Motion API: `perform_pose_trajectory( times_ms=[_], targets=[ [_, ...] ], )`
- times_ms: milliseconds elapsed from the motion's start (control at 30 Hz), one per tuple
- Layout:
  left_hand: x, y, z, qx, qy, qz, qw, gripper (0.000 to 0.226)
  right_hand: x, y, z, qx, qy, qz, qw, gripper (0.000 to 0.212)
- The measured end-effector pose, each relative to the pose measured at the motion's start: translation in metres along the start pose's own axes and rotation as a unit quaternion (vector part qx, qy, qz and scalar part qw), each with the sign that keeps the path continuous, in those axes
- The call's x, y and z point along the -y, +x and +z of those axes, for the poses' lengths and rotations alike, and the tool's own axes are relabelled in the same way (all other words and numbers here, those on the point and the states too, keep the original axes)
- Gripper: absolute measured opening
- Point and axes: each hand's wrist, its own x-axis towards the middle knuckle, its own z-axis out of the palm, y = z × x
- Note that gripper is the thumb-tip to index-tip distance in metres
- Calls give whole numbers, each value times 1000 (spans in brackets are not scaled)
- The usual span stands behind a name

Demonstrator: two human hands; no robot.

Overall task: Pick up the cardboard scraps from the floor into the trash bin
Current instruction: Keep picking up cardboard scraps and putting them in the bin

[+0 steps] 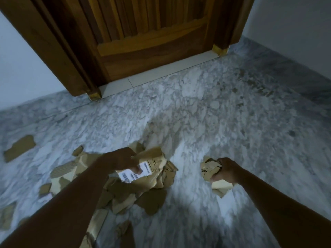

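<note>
You're mid-gathering: your left hand (123, 159) pinches a labelled scrap (152, 166) atop the pile (136, 192) toward the near edge of the floor (232, 113), your right hand (226, 170) clutches a wad (209, 169), so next, I'd say, carry both to the bin, not in view.

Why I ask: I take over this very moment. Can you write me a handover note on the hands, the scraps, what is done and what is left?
Left hand: grips the labelled cardboard piece at the top of the pile, thumb on its white label.
Right hand: holds a bunch of scraps.
Things: the pile of scraps lies on the floor under the left hand; stray scraps lie further left. The trash bin is not in view.
Done: both hands are loaded; nothing is seen binned.
Left: find the bin, drop both loads, then clear the pile and the strays.
</note>
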Motion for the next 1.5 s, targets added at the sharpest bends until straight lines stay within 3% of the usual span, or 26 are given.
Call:
perform_pose_trajectory(
  times_ms=[67,200,267,467,900,1000,1067,1133,1233,1333,1500],
  targets=[
    [2,3,23,8,51,4,999,35,18,-3,-4,31,-15,-28,999,55],
    [7,20,71,-33,51,43,997,70,43,-5,-9,89,-27,-92,991,26],
    [6,26,83,-48,63,49,996,68,49,-4,-10,96,-22,-108,989,20],
    [7,26,86,-33,31,60,997,56,49,-7,-4,77,-20,-120,990,31],
    [-10,19,104,-61,41,50,996,71,63,-18,-5,58,-28,-125,990,41],
    [-5,17,101,-36,25,62,997,69,65,-15,-2,67,-24,-120,990,43],
    [4,12,88,-19,-31,70,997,83,72,-11,-5,58,8,-114,992,42],
    [17,5,61,-51,-65,42,996,90,86,-7,-8,27,99,-90,991,42],
    [52,-10,6,-139,-57,14,989,64,129,-2,-2,7,223,-62,973,44],
    [91,-24,-26,-172,-54,0,984,36,185,9,23,32,211,-98,972,49],
    [126,-23,-23,-187,-85,-12,979,36,253,33,92,37,126,-108,985,48]
  ],
)
